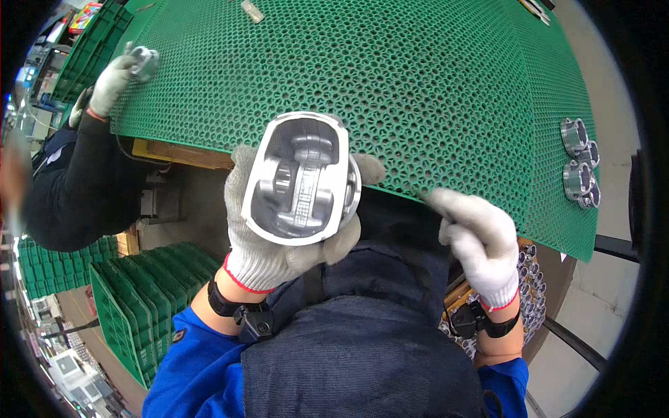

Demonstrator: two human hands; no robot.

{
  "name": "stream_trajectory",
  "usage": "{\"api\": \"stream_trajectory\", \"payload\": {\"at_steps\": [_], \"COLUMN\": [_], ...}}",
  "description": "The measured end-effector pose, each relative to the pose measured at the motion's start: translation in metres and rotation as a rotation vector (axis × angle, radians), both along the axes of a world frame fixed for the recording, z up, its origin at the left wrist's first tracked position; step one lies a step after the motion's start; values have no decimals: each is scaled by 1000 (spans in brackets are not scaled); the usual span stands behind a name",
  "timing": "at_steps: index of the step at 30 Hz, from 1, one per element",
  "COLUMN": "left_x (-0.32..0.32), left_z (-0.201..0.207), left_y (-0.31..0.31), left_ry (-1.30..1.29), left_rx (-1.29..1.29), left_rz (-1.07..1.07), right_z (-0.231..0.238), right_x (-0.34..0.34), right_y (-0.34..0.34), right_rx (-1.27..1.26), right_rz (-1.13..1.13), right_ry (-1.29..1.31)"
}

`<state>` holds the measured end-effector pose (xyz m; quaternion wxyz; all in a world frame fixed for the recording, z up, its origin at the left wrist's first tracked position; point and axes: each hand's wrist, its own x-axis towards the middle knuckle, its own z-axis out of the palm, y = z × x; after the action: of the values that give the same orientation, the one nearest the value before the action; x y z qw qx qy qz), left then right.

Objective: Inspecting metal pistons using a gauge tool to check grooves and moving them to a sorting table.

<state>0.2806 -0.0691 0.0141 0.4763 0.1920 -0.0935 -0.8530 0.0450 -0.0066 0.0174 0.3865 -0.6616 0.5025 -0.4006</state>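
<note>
A silver metal piston rests in my gloved left hand, its hollow underside facing up and its cast inner ribs and pin bore showing. The fingers wrap around its sides, above the near edge of the green perforated mat. To the right, apart from the piston, is my gloved right hand, with its fingers curled together and the index finger pointing left. A small dark tip shows by that finger, but what the hand pinches is too unclear to name.
Several pistons stand at the mat's right edge. More pistons fill a tray below my right wrist. At far left a co-worker's gloved hand holds another piston. Green crates stand at lower left. A small pale block lies far back.
</note>
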Motion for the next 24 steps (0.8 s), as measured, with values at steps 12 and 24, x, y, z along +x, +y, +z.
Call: {"api": "stream_trajectory", "payload": {"at_steps": [12,24], "left_x": [9,15], "left_z": [5,-23], "left_y": [-1,-8], "left_ry": [62,109], "left_rx": [-28,-321], "left_rz": [-33,-143], "right_z": [-5,-7], "right_x": [15,10], "right_y": [-2,-3], "right_rx": [-175,-185], "right_rz": [140,25], "right_ry": [271,318]}}
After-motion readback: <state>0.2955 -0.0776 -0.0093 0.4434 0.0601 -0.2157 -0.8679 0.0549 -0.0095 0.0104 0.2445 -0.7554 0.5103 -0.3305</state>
